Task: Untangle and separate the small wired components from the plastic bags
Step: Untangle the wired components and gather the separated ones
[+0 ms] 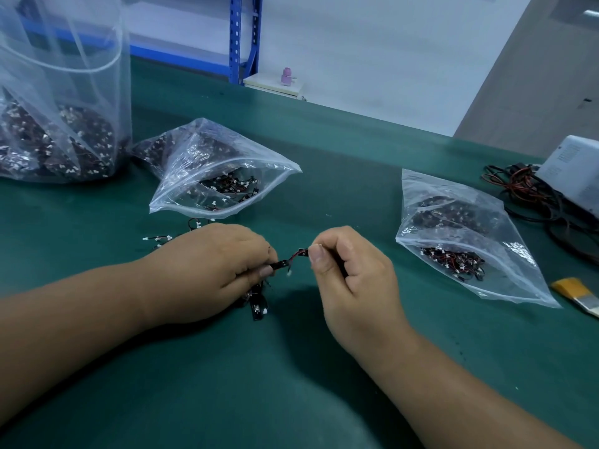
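Note:
My left hand [214, 270] grips a tangled clump of small wired components [257, 303], black pieces with red and black wires and white plugs. My right hand [350, 273] pinches one wired component [293, 257] that stretches between both hands, just above the green table. An open clear zip bag [223, 170] full of these components lies behind my left hand. A second clear zip bag [463, 234] with components lies to the right. A few loose components [158, 238] lie on the mat beside my left hand.
A tall clear bag [61, 102] holding many more components stands at the far left. A white device [573, 170] with coiled red and black cables [525, 196] sits at the right edge, with a yellow-handled brush [577, 294] nearby. Blue shelving [244, 37] stands beyond the table.

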{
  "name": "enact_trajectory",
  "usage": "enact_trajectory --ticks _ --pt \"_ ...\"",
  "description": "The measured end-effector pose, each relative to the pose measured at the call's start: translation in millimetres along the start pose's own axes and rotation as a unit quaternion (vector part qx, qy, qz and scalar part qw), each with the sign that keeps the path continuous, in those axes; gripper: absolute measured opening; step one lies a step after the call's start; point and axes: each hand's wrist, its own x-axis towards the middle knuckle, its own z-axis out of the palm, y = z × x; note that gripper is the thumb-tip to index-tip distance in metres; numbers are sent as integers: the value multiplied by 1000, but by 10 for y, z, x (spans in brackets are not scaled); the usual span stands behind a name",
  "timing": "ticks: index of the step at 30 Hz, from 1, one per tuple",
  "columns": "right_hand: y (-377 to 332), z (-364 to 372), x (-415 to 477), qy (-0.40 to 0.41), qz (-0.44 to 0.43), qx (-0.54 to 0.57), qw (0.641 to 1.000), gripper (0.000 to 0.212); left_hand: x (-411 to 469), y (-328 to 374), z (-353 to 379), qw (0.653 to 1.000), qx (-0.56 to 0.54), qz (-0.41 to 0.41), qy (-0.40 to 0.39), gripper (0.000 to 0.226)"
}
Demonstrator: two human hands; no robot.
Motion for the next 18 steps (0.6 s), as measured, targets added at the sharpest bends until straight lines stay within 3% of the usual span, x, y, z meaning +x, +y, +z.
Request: enact_trajectory --ticks 13,18 --pt "170 -178 114 48 45 32 997 23 1 -20 3 1000 -1 -3 -12 13" --pt "245 -246 177 83 109 63 989 20 2 -33 7 1000 2 -4 -21 13"
